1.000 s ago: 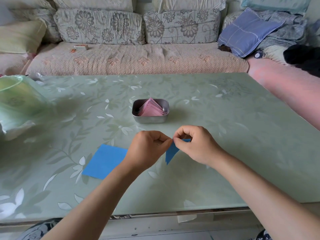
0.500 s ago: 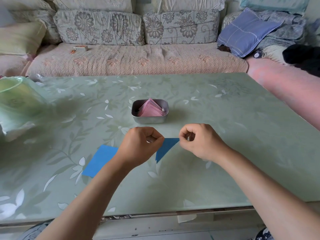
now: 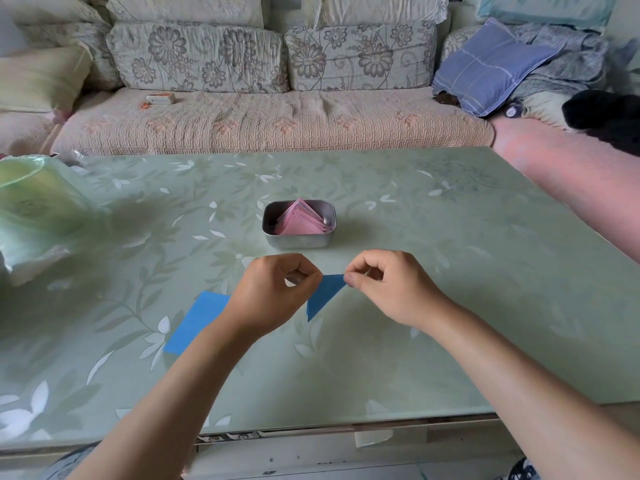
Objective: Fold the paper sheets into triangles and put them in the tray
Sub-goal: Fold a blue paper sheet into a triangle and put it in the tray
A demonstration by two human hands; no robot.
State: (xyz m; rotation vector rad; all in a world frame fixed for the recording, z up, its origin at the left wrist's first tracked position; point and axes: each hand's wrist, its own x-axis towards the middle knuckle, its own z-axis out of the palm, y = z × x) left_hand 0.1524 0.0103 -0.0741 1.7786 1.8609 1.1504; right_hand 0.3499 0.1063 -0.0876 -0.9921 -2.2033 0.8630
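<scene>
Green floral table [image 3: 450, 306]: metal tray [image 3: 299, 241] at centre, flat blue sheet [image 3: 197, 322] nearer the front left, green plastic bag [image 3: 31, 216] at left edge.

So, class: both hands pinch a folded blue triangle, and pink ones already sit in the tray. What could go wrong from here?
The blue triangle is held only by its top corners, between the left hand and right hand; pulling could tear or unfold it.
The tray looks nearly full of pink triangles, so another may slide off.
The left forearm passes over the flat blue sheet and might drag or crease it.
</scene>
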